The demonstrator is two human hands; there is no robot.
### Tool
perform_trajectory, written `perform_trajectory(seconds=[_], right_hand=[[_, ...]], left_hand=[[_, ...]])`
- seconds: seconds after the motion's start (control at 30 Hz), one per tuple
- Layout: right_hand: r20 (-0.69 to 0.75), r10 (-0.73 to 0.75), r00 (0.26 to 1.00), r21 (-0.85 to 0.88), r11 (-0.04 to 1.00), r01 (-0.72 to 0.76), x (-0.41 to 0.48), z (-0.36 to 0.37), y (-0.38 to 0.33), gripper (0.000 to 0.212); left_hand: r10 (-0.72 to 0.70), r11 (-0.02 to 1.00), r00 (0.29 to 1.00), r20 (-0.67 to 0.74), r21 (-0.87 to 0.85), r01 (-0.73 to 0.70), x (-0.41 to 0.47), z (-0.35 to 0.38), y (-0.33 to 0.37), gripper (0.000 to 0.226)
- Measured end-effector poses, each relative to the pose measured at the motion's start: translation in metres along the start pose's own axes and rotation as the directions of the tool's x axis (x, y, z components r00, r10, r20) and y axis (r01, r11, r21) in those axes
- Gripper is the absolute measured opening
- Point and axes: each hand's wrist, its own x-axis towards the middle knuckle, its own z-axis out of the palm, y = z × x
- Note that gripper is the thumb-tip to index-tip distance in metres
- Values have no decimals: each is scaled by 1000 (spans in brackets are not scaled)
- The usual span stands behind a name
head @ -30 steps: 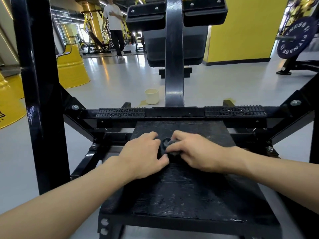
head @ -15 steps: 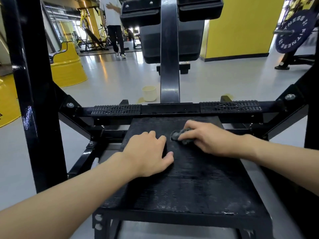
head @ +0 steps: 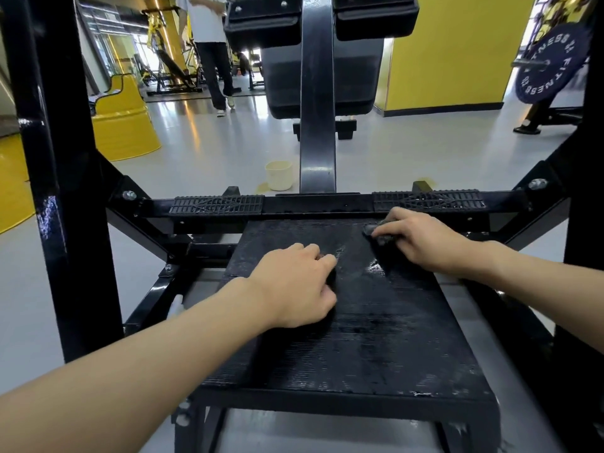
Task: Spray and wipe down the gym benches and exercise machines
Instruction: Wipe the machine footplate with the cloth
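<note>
Right fingers point(head: 390, 227) curl round the dark grey crumpled cloth point(head: 372, 231), the right hand point(head: 428, 245) pressing it onto the far right corner of the black ribbed machine platform point(head: 376, 341). Left hand point(head: 294, 286) rests mid-platform, fingers loosely bent, holding nothing.

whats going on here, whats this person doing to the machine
A person is wiping down a gym machine's black ribbed platform. Their right hand holds a dark cloth against its far right corner; their left hand rests near the middle. Shiny streaks show on the platform. A cream cup stands on the floor beyond.
</note>
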Motion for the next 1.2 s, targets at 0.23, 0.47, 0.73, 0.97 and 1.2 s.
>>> perform_trajectory(seconds=[0.23,0.47,0.73,0.97,1.2], right_hand=[[123,-250,961,103,966,238,-40,-5,-47,49],[-11,25,1000,-11,1000,-26,-16,-2,-1,47],[3,-49,999,70,996,49,-38,-8,10,50],[74,-135,988,104,986,127,-76,-9,-38,49],[-11,-29,1000,18,999,29,-54,-11,-12,49]], left_hand=[[8,996,999,39,91,-12,-1,2,6,65],[-10,995,997,78,101,2,-3,-1,13,61],[-25,994,995,100,104,14,-5,-1,15,58],[-41,998,992,118,50,35,-12,2,18,61],[-74,997,986,150,19,72,-12,0,22,58]])
